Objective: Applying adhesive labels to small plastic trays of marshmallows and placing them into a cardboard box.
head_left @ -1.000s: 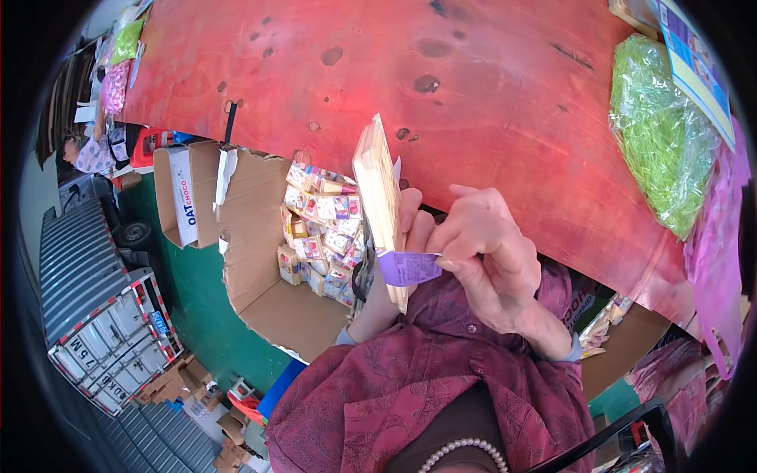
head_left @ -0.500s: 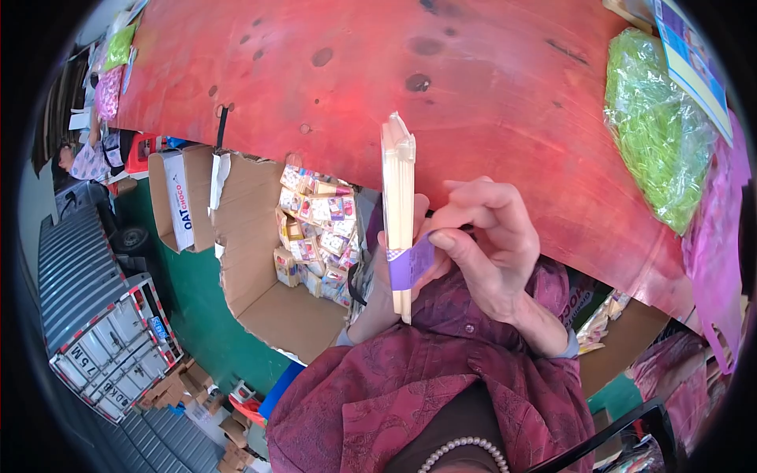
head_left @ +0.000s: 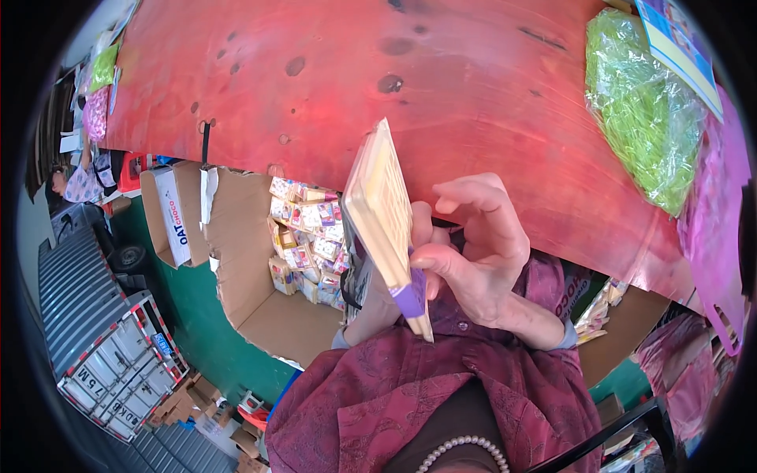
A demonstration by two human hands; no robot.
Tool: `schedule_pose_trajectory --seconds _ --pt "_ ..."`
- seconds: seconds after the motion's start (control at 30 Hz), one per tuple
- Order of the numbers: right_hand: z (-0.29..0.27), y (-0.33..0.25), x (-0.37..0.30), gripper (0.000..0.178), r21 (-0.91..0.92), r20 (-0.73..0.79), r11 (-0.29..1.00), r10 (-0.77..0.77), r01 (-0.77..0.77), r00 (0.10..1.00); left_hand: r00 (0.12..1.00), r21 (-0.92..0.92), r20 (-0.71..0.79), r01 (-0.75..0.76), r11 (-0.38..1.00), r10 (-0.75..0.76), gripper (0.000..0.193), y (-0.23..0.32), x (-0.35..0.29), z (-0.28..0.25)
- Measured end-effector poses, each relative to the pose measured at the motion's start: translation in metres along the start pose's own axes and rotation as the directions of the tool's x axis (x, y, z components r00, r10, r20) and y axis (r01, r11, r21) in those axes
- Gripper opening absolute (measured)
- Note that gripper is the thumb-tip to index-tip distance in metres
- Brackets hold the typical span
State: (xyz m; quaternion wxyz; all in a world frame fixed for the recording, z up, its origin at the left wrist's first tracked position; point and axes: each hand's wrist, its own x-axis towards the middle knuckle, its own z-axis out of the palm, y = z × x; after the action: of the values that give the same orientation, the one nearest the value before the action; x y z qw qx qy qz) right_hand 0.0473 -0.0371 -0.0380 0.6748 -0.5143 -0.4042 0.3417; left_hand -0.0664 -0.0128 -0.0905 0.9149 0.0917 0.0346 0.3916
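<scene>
A flat, pale cream bundle of thin pieces, with a purple band around its lower end, stands tilted in front of me. My left hand is closed on it; most of that hand is hidden behind the bundle. From the right, my right hand comes up against it, its thumb tip at the bundle's edge just above the band. The fingers of that hand are bent and apart from the thumb, and I see nothing between them.
A red table lies ahead. To the left, an open cardboard box holds many small printed packets. A clear bag of green shreds and a pink plastic bag lie at right. Another cardboard box sits below the table's right edge.
The bundle has turned from edge-on to show more of its broad face, its top leaning left. My right hand has let go of the purple band's end and shifted slightly left.
</scene>
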Motion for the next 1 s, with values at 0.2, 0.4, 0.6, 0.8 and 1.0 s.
schedule_pose_trajectory --seconds 0.2,0.4,0.6,0.8,1.0 --pt "0.005 -0.004 -0.005 0.024 0.166 -0.056 0.979 0.127 -0.116 0.990 0.990 0.059 -0.136 -0.012 0.998 0.020 0.036 0.006 0.007 0.015" --pt "-0.002 -0.015 -0.019 0.026 0.307 -0.128 0.924 0.276 -0.227 0.953 0.922 0.344 -0.337 -0.067 0.937 0.189 0.049 0.015 0.005 0.012" --pt "0.001 -0.013 -0.014 0.037 0.314 -0.005 0.866 0.413 -0.390 0.911 0.872 0.693 -0.267 -0.123 0.710 0.411 0.044 0.009 0.013 0.029" --pt "-0.015 0.005 -0.003 0.032 0.513 0.021 0.733 0.509 -0.447 0.860 0.876 0.816 -0.147 -0.155 0.557 0.460 0.033 0.005 0.008 0.021" --pt "-0.029 0.020 -0.010 0.041 0.746 0.097 0.544 0.482 -0.384 0.871 0.950 0.770 -0.197 -0.004 0.638 0.244 0.038 0.015 0.019 0.046"
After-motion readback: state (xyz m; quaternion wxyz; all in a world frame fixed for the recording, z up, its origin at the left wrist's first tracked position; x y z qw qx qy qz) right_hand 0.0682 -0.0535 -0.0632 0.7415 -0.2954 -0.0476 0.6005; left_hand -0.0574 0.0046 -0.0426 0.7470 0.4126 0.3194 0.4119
